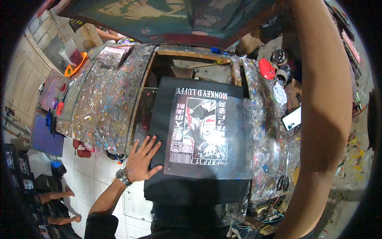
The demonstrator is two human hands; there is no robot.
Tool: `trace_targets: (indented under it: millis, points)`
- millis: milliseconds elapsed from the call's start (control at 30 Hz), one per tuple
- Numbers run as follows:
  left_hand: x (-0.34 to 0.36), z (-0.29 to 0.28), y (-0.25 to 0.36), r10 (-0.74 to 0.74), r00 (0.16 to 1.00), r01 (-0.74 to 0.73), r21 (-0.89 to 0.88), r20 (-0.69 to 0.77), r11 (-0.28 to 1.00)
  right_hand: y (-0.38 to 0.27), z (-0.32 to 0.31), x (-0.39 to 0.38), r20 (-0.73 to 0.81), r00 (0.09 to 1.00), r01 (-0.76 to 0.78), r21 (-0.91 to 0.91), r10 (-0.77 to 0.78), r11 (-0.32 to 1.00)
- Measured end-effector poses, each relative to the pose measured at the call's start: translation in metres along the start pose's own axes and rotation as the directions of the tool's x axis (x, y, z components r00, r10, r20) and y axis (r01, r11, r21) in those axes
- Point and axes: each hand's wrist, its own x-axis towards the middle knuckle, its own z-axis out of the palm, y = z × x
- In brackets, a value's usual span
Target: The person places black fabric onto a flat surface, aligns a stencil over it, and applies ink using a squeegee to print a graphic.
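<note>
My left hand (143,161), with a metal watch on its wrist, lies flat with fingers spread at the left edge of a black cloth (157,115). On the cloth is a white, grey and red comic-style print (205,131); a glossy, see-through sheet (236,159) seems to cover it and throws back a bright glare. Above the far end a raised printing screen (171,24) with a dark frame stands tilted. My right arm stretches up along the right side; its hand is beyond the upper edge, so what it touches is hidden.
Paint-spattered boards (103,95) flank the work. To the right lie a phone (292,119), black-handled scissors (283,183), a red object (266,68) and a crumpled white bag (279,93). A cup (73,55) stands in an orange tray (75,71) at far left. Another person's legs (55,196) show lower left.
</note>
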Motion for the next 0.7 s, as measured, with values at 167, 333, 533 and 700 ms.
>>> trace_targets:
  millis: [167, 333, 533, 700]
  points:
    - [0.007, -0.008, 0.011, 0.034, 0.999, -0.037, 0.098, 0.034, 0.995, 0.006, 0.001, 0.003, -0.004, 0.999, 0.041, -0.053, -0.041, 0.998]
    - [0.007, 0.005, 0.004, 0.06, 0.998, -0.062, 0.106, 0.024, 0.992, -0.013, -0.011, -0.017, -0.051, 0.993, -0.104, 0.109, 0.11, 0.989]
    - [0.004, 0.001, 0.006, 0.046, 0.999, -0.047, 0.079, 0.018, 0.996, -0.009, -0.009, -0.018, -0.067, 0.985, -0.148, 0.149, 0.16, 0.978]
    - [0.005, 0.003, 0.007, 0.086, 0.996, -0.084, 0.1, -0.018, 0.991, -0.001, -0.004, -0.003, -0.012, 0.999, -0.037, 0.098, 0.038, 0.994]
